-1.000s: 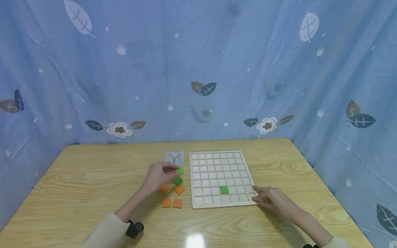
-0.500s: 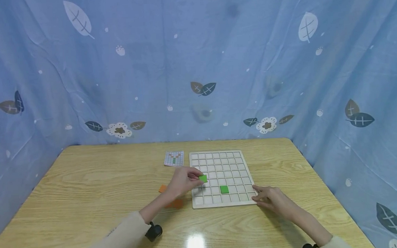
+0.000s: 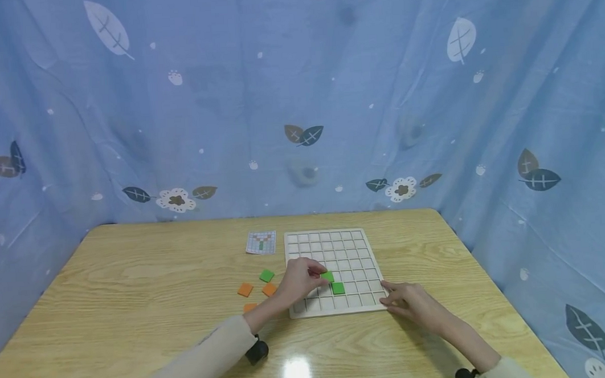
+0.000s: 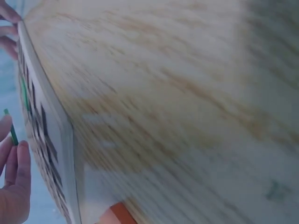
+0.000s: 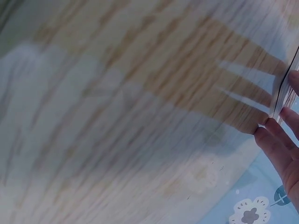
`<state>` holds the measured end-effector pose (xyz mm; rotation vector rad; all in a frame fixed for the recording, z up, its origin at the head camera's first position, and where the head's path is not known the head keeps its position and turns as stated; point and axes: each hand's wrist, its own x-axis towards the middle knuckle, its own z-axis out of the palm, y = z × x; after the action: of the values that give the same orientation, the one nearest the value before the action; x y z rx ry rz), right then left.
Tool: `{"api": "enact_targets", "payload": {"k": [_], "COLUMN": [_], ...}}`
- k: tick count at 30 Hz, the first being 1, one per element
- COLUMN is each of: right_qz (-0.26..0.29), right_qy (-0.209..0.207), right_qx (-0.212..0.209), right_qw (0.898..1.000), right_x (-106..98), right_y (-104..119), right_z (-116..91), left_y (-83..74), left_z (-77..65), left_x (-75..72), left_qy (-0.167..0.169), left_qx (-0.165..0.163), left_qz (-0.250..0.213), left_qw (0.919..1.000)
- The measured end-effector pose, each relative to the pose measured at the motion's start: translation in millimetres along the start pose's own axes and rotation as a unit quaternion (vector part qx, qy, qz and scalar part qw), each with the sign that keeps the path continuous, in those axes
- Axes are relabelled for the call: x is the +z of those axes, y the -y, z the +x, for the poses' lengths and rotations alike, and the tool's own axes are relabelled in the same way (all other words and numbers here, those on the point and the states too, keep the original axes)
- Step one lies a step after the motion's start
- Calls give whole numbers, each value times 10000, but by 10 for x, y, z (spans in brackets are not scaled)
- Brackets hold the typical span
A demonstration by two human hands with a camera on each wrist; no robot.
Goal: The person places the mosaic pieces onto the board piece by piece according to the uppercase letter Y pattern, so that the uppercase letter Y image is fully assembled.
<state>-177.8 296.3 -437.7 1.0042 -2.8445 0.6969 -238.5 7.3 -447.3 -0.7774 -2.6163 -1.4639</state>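
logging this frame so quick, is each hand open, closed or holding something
Left hand: holding a green square tile over the grid board.
Right hand: open, touching the grid board's edge.

I'm seeing a blue curtain [image 3: 257,100] hanging beyond the left hand [image 3: 298,277], its leaves [image 3: 542,180] and white flowers [image 3: 401,189] spreading round past the right hand [image 3: 413,304]. A wood-grained table [image 3: 148,288] is stretching beneath both, and a white glare [image 3: 297,376] is shining on the near side of the left hand.
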Motion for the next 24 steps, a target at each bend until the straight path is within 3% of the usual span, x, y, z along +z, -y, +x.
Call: {"api": "enact_targets", "payload": {"k": [8, 16, 24], "right_qz": [-8, 28, 171], "right_qy": [-84, -79, 13], "right_qx": [-138, -105, 10], "right_qw": [9999, 9999, 9999], "right_x": [7, 4, 9], "right_y": [-6, -10, -13], "right_z": [15, 12, -2], "left_y": [7, 15, 3], "left_z": [62, 116, 130], "left_x": [39, 67, 121], "left_qy": [38, 83, 132], "left_qx": [-200, -3, -149], "left_qz": [94, 180, 95], "left_qw": [9997, 9998, 9998]}}
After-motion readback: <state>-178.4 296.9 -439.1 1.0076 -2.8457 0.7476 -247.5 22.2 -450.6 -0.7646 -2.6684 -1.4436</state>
